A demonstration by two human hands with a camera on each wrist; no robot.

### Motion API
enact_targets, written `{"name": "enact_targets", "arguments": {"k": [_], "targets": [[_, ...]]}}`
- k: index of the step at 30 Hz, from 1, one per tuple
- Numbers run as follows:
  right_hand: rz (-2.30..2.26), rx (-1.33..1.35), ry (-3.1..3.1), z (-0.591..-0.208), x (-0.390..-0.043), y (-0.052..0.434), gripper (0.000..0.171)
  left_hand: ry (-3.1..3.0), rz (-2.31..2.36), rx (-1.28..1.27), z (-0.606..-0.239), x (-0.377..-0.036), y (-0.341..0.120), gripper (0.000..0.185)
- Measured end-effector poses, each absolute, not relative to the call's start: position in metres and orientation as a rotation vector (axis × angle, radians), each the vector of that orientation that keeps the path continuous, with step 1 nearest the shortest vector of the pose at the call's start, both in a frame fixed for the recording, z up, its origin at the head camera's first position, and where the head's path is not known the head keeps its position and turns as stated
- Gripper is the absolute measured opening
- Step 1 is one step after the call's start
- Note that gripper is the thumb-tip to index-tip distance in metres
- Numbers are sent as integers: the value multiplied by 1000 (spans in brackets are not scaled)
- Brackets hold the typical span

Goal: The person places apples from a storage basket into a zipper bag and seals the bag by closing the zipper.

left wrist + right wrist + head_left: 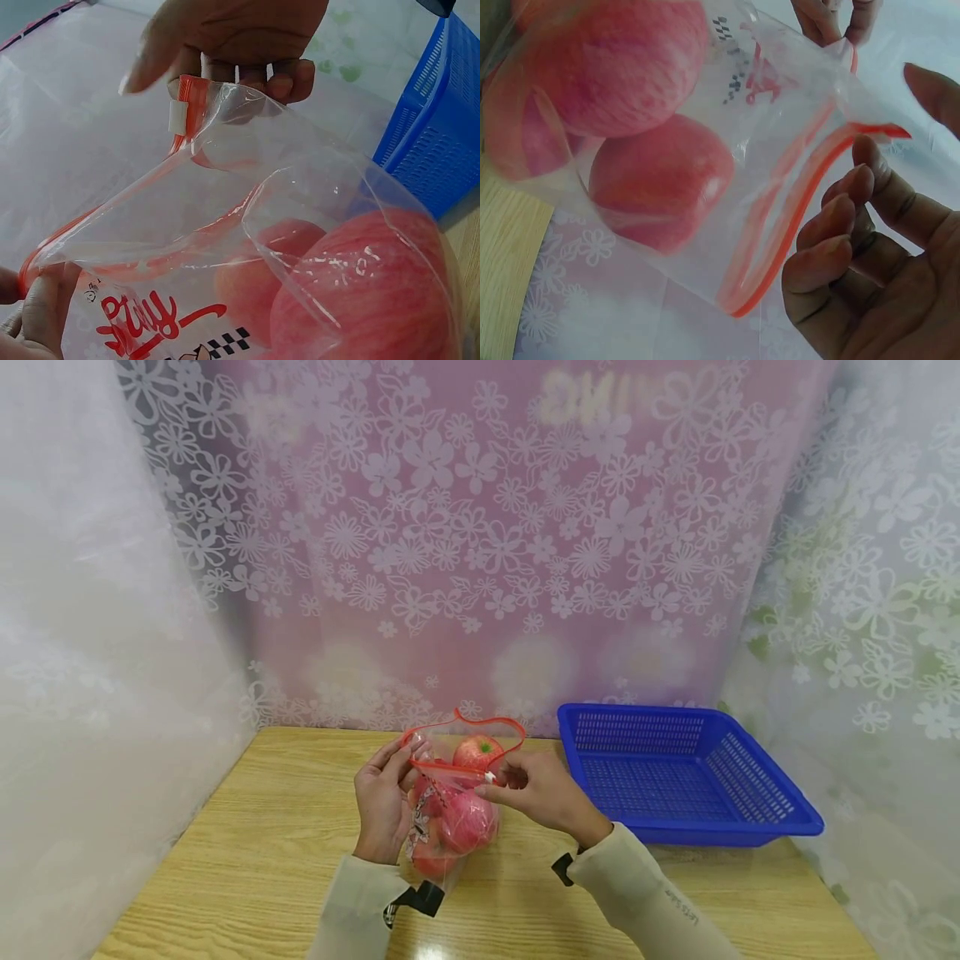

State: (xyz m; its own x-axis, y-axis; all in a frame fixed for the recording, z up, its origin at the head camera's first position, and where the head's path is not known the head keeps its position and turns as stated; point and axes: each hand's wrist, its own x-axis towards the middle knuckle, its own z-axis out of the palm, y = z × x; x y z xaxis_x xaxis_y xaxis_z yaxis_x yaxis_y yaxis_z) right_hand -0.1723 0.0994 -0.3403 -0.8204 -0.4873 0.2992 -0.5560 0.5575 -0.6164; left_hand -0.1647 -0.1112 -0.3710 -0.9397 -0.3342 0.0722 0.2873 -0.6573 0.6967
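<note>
Sleeves: pale, at the bottom of the head view, each with a black strap at the wrist.
Left hand [384,810]: fingers curled, pinching the left end of the bag's red zip edge.
Right hand [538,795]: thumb and fingers pinching the right end of the zip edge, by the white slider [178,118].
Bag [450,814]: clear plastic with red lettering, mouth pulled open between both hands, standing on the table just in front of the person.
Apples [467,821]: red, several inside the bag, the exact count hard to tell; one [477,750] shows through the open mouth.
Table [262,852]: light wood grain, running from the curtain to the near edge.
Basket [678,774]: blue plastic, perforated walls and floor, on the table right of the bag, apart from it.
Back wall: pink panel behind a sheer curtain [480,543] with white flower print, blurred lettering near the top.
Sides: same sheer flowered curtain left and right, closing in the table.
</note>
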Motion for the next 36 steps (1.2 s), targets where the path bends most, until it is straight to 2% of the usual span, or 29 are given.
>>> {"name": "enact_targets", "arguments": {"k": [8, 23, 31, 36], "targets": [[1042, 948, -2645, -346, -172, 95, 18, -1155, -2565, 98, -371, -166, -111, 23], [1042, 1061, -2508, -348, -169, 94, 11, -1623, -2412, 96, -371, -173, -140, 34], [1058, 1114, -2455, -349, -168, 95, 12, -1933, -2234, 58, -369, -206, -166, 36], [1070, 1147, -2440, -351, -168, 97, 13, -2228, -2035, -64, -368, -232, -176, 38]]}}
